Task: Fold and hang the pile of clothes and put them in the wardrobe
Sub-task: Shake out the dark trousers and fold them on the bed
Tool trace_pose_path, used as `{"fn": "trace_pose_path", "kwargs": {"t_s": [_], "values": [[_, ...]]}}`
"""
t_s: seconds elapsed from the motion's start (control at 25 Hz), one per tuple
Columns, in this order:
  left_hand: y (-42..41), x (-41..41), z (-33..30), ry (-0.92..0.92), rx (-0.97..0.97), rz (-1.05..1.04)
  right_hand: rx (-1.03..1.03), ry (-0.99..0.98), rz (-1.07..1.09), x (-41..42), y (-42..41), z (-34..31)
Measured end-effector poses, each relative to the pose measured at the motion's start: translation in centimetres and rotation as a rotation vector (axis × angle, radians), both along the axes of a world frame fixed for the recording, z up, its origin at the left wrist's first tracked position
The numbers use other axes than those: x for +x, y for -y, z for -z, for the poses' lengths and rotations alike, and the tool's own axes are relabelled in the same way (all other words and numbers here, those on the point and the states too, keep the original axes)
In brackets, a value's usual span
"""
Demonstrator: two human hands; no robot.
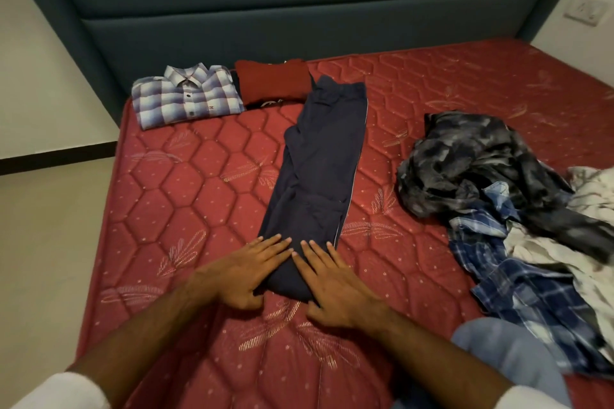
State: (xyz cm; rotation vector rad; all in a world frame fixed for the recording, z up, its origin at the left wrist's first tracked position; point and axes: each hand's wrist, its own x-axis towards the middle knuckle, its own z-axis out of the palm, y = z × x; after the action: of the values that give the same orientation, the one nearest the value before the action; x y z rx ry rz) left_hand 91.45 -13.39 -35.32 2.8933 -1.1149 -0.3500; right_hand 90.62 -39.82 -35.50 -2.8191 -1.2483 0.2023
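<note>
While both palms lie flat, left hand [244,277] and right hand [335,285] pressing trousers [319,169], fingers straight, grasping nothing, folded shirt [187,96] beyond, clothes pile [518,209] rightward.

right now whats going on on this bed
A person is folding laundry on a red mattress. Both the left hand and the right hand lie flat, fingers straight, on the near end of navy trousers laid out lengthwise, pressing them down. Near the headboard sit a folded checked shirt and a folded red garment. An unfolded pile of clothes waits on the person's right.
</note>
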Motion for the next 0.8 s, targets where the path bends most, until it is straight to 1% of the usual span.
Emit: {"fn": "trace_pose_path", "kwargs": {"t_s": [0.08, 0.16, 0.28, 0.32, 0.36, 0.4, 0.48, 0.6, 0.72, 0.8], "values": [[0.8, -0.9, 0.5, 0.094, 0.085, -0.042, -0.053, -0.016, 0.041, -0.1, -0.9, -0.6], [1.9, -1.0, 0.3, 0.059, 0.141, -0.072, -0.113, -0.091, 0.077, -0.1, -1.8, -2.0], [3.0, -1.0, -2.5, 0.084, 0.101, -0.086, -0.171, -0.25, 0.091, 0.0, -2.0, -4.4], [3.0, -1.2, -3.4, 0.041, 0.083, -0.118, -0.15, -0.334, 0.09, -0.1, -1.8, -5.6], [2.9, -1.8, -4.2, -0.077, 0.109, -0.125, -0.126, -0.42, 0.095, -0.3, -1.4, -6.7], [2.8, -2.6, -5.1, -0.197, 0.088, -0.143, -0.111, -0.485, 0.11, -0.9, -1.0, -8.1], [3.0, -4.9, -7.5, -0.33, 0.007, -0.188, -0.086, -0.573, 0.112, -3.1, 0.0, -10.4], [3.5, -9.1, -9.9, -0.438, -0.076, -0.2, -0.056, -0.653, 0.079, -7.6, 0.5, -12.7], [4.5, -13.9, -12.2, -0.562, -0.058, -0.193, -0.08, -0.811, 0.044, -11.9, 0.6, -13.8], [5.1, -16.3, -13.6, -0.677, -0.059, -0.25, -0.061, -0.934, 0.076, -14.0, 0.8, -14.0]]}}
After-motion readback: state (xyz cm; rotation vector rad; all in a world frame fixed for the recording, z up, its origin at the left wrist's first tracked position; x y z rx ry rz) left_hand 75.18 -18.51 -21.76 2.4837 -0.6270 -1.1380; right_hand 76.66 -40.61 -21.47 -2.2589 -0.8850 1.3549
